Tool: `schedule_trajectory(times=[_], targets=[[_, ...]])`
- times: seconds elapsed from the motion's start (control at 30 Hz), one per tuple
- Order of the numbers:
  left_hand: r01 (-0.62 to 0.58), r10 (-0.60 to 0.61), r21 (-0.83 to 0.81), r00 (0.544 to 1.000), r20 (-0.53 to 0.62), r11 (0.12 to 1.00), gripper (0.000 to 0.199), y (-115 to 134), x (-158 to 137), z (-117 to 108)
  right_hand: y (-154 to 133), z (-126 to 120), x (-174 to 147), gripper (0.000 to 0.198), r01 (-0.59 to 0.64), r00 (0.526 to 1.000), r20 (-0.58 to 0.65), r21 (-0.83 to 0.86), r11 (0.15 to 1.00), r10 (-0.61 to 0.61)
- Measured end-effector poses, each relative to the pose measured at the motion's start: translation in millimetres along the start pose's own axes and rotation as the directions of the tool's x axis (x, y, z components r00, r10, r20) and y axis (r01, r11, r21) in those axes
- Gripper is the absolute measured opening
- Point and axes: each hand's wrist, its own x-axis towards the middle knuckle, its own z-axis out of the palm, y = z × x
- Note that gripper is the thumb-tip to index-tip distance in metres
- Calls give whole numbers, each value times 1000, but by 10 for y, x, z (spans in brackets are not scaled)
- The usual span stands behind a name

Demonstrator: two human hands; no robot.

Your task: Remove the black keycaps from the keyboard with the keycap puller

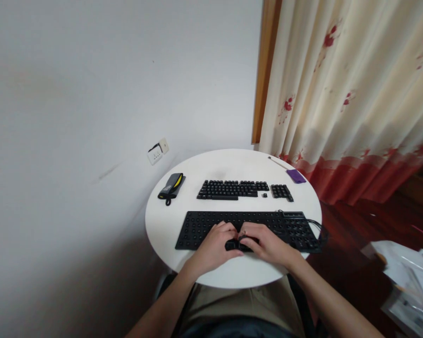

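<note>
A black keyboard base (204,225) with its keycaps off lies near the front edge of the round white table (229,277). Both hands rest over its lower middle. My left hand (216,244) curls its fingers and thumb around a small black object (231,244), whose kind I cannot make out. From the other side, my right hand (264,241) closes its bent fingers and thumb on the dark piece at the object's right end. Behind the base, loose black keycaps (229,188) stand in keyboard order, with a number-pad block of keycaps (282,192) to their right.
A single keycap (264,195) sits between the two blocks. At the left is a grey and black pouch (172,185) with a yellow stripe. A purple cloth (296,176) and a thin brush (278,163) lie at the back right. The cable (317,225) bunches at the base's right end.
</note>
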Motion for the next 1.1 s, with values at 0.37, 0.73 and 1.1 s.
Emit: schedule_trajectory(times=[0.37, 0.73, 1.1], targets=[[46, -46, -3, 997, -69, 999, 14, 101, 16, 144, 126, 252, -22, 30, -364, 856, -287, 257, 895, 430], [51, -64, -106, 990, -125, 993, 14, 105, 5, 145, 138, 285, -93, 26, -299, 869, -345, 205, 932, 355], [20, -30, -83, 992, -119, 996, 14, 95, -18, 148, 168, 356, -158, 30, -296, 671, -632, 251, 921, 388]])
